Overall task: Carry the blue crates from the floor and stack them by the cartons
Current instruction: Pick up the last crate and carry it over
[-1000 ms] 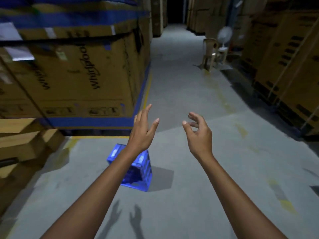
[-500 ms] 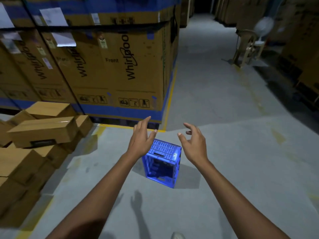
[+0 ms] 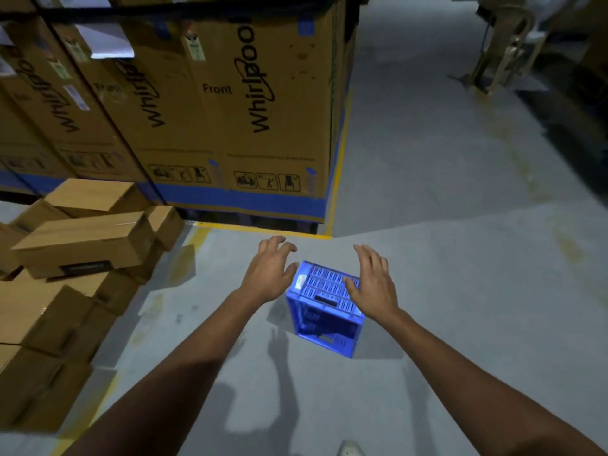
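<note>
One crate: blue crate [image 3: 324,307] stands alone on the grey floor [image 3: 444,274], frame centre, slotted face turned up, open side toward 6 o'clock.
Crate tilt: looks skewed to the floor lines, one corner toward 12 o'clock.
Left hand [image 3: 268,274]: at 9 o'clock of the crate, just beside its upper left edge; contact unclear.
Left grip: fingers spread and curled, wide open, holding nothing.
Right hand [image 3: 373,287]: over the crate's right top edge at 3 o'clock, thumb overlapping the slotted face; can't tell if it touches.
Right grip: fingers splayed, wide open, nothing held.
Shadows: both hand shadows fall on the floor at 6-7 o'clock of the crate.
Large cartons [image 3: 230,110]: tall printed boxes at 12 o'clock, blue band at base, yellow floor line [image 3: 263,229] along them; near the crate, not touching.
Small cartons [image 3: 82,245]: loose pile at 9 o'clock, well apart from the crate.
Chair [image 3: 503,51]: plastic, at 2 o'clock, far down the aisle.
Shoe tip [image 3: 350,449]: bottom edge, 6 o'clock.
</note>
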